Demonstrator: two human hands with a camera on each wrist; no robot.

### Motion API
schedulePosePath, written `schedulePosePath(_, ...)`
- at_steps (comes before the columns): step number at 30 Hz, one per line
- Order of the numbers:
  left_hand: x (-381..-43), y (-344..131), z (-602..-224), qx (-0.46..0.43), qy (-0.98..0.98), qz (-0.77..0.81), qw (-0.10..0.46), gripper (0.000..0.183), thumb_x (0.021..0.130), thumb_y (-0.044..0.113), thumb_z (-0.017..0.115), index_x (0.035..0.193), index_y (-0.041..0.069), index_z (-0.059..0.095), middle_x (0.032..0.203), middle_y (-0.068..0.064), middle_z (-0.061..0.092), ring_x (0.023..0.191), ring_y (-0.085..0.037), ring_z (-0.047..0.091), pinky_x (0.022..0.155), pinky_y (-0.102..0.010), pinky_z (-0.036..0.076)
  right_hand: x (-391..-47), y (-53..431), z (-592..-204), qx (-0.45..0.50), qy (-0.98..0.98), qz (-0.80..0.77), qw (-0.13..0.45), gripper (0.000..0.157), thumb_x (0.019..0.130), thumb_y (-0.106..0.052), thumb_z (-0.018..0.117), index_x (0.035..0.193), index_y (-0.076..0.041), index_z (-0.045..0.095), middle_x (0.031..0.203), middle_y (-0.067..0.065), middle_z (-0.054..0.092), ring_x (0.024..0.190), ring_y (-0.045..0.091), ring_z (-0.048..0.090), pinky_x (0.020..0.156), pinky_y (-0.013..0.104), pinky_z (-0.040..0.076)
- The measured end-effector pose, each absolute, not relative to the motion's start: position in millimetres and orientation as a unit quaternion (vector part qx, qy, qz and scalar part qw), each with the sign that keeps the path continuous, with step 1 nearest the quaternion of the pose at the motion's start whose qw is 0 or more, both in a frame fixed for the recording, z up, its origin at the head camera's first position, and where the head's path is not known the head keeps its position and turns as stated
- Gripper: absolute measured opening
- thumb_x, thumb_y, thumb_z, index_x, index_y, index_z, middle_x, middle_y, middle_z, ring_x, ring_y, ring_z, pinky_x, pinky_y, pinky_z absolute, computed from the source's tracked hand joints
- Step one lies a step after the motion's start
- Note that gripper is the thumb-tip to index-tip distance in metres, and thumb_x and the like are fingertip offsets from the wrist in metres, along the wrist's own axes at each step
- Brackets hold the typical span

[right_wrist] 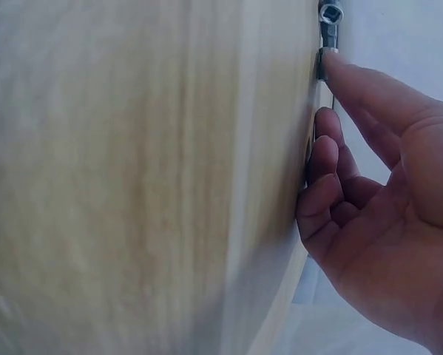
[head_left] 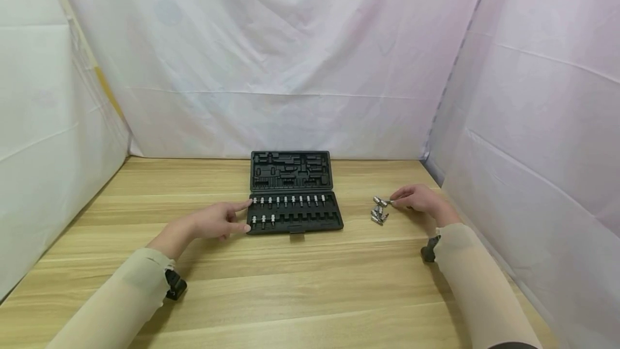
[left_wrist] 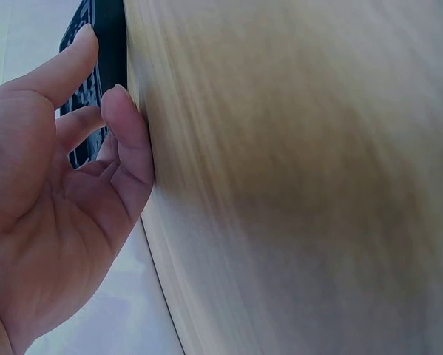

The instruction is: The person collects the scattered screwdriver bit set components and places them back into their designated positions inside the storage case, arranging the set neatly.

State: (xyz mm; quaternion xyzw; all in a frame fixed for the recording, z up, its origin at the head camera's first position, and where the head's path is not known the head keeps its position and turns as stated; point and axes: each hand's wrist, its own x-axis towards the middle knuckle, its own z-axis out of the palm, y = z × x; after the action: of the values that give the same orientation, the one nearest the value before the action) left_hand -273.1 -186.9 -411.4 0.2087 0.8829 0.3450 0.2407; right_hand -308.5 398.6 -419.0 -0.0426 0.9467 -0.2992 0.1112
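A black socket case [head_left: 317, 225] lies unfolded on the table. Bit sockets [head_left: 293, 200] fill its upper row, and three more [head_left: 263, 220] stand at the left of the lower row, with bare slots to their right. My left hand [head_left: 220, 221] rests at the case's left edge, index finger and thumb extended and touching it; the left wrist view shows the other fingers bent. Right of the case is a small pile of loose bit sockets [head_left: 378, 211]. At this pile my right hand [head_left: 416, 199] pinches one bit socket [right_wrist: 322, 65] by its end, partly hidden by the thumb.
The case's molded lid [head_left: 290, 171] leans open behind the tray, its latch [head_left: 297, 229] at the front. White cloth [head_left: 290, 58] hangs behind and on both sides of the wood-grain table [head_left: 300, 284]. A black wrist strap [head_left: 175, 284] is on the left forearm.
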Motion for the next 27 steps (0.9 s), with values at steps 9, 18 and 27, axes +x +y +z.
schedulePosePath(9,-273,-186,-411,0.209,0.883,0.347,0.238,0.088,0.105,0.038,0.075,0.176,0.022,0.026,0.084,-0.005,0.057,0.071,-0.019,0.056,0.064,-0.034,0.053,-309,401,-420,-0.034,0.952,-0.287,0.098,0.031,0.105,-0.024,0.075,0.126,-0.001,0.079,0.114,0.011,0.079,0.097,0.019,0.063,0.081,0.029,0.052)
schedulePosePath(18,-274,-186,-412,0.208,0.884,0.344,0.239,0.087,0.105,0.038,0.075,0.176,0.022,0.027,0.082,-0.004,0.056,0.07,-0.018,0.055,0.064,-0.033,0.052,-310,407,-420,-0.014,0.949,-0.301,0.091,0.032,0.106,-0.027,0.074,0.125,-0.002,0.078,0.111,0.011,0.077,0.099,0.02,0.066,0.083,0.029,0.054)
schedulePosePath(27,-273,-187,-412,0.207,0.883,0.347,0.239,0.088,0.105,0.038,0.075,0.176,0.021,0.026,0.084,-0.004,0.056,0.071,-0.018,0.056,0.065,-0.033,0.053,-311,406,-414,0.003,0.931,-0.357,0.073,0.036,0.109,-0.027,0.069,0.134,-0.001,0.069,0.114,0.016,0.075,0.097,0.025,0.068,0.084,0.033,0.057)
